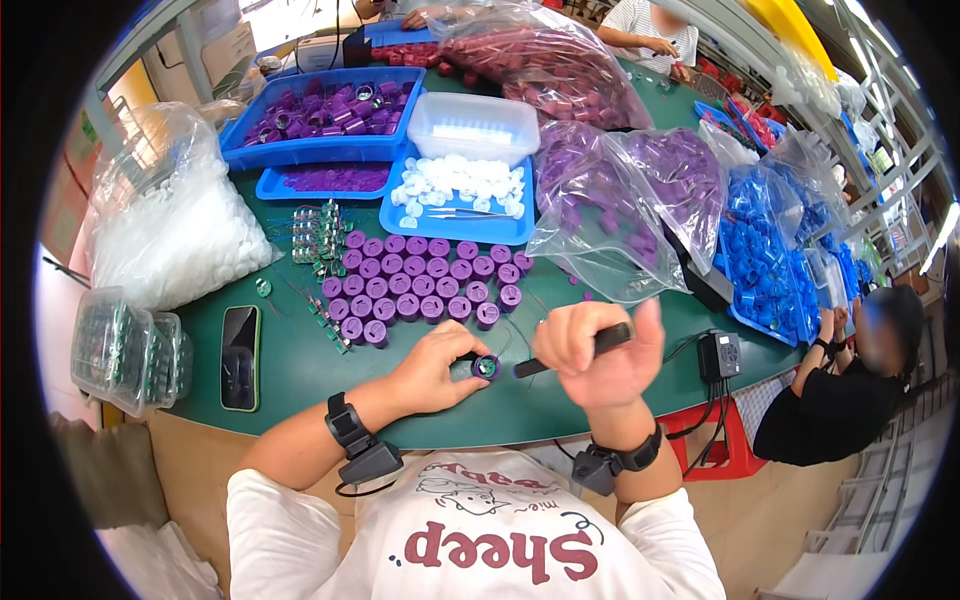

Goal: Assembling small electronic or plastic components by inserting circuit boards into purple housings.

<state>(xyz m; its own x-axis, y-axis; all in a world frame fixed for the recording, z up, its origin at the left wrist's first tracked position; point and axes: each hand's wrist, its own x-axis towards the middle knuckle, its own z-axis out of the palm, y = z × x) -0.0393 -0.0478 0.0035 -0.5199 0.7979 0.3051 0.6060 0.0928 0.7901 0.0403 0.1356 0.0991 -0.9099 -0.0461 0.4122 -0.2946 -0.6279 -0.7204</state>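
Observation:
My left hand [428, 374] pinches a small round purple housing [487, 369] between thumb and fingers on the green table. Inside the housing a bit of green circuit board shows. Just to its right, my right hand [598, 350] is closed round a black stick-shaped tool [612, 338]. The tool slants down to the left and its tip stops beside the housing, apart from it; its exact kind I cannot make out. A thin wire [515, 335] runs near the housing. Beyond my left hand, several purple caps [410, 275] stand in close rows.
Small circuit boards with wires [318, 235] lie left of the caps, near a phone [240, 358]. Farther back stand a blue tray of purple parts [240, 152], a tray of white discs [400, 222] with tweezers [465, 212], and bulging bags [165, 225]. A co-worker [840, 400] sits at right.

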